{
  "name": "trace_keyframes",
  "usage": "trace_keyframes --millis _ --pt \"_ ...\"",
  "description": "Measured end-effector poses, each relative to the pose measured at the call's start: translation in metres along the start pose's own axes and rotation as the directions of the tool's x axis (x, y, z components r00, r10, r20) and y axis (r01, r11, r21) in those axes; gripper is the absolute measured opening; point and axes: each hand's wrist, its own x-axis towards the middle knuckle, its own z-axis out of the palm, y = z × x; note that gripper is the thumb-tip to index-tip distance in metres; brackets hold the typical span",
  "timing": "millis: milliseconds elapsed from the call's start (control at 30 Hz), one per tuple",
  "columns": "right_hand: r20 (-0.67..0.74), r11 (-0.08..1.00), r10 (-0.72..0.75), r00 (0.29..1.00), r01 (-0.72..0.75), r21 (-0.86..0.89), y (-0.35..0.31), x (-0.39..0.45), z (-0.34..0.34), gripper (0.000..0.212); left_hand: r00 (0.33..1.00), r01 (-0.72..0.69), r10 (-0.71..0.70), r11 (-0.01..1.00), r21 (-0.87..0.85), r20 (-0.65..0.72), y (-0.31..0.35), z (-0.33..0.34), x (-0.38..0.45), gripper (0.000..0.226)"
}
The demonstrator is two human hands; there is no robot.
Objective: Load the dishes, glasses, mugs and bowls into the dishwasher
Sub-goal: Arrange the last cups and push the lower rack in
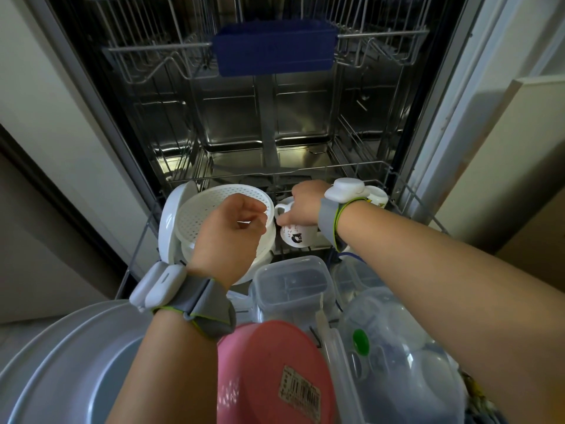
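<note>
While I watch: right hand [301, 206] pinches mug [295, 232], lying sideways in lower rack [406, 194] | left hand [232, 231] curled, empty, beside strainer [211, 206].

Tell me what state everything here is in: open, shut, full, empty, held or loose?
dishwasher: door open, lower rack pulled out
lower rack: crowded with dishes
upper rack: nothing seen in it
white mug: on its side, held by the right hand
perforated white strainer: propped on edge
left hand: curled at the strainer's rim
clear container: lidless
</note>
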Motion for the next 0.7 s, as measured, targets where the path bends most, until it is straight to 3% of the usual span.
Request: trace_keyframes --millis 267,500,700 --pt "0.022 0.997 0.026 0.999 -0.024 -0.077 -0.0066 0.0002 0.0039 0.042 1.0 0.004 -0.004 1.0 0.012 -0.007 0.0008 -0.0017 -0.0015 0.013" --pt "0.065 0.985 -0.062 0.996 0.072 -0.158 -0.0035 -0.0024 0.0072 0.029 1.0 0.003 -0.003 1.0 0.015 -0.012 -0.0006 -0.0039 -0.0023 0.009" --pt "-0.004 0.998 0.018 1.0 -0.019 -0.068 -0.001 0.0052 0.0075 0.039 1.0 -0.015 0.015 1.0 0.019 -0.002 -0.0074 -0.0014 0.0026 0.01"
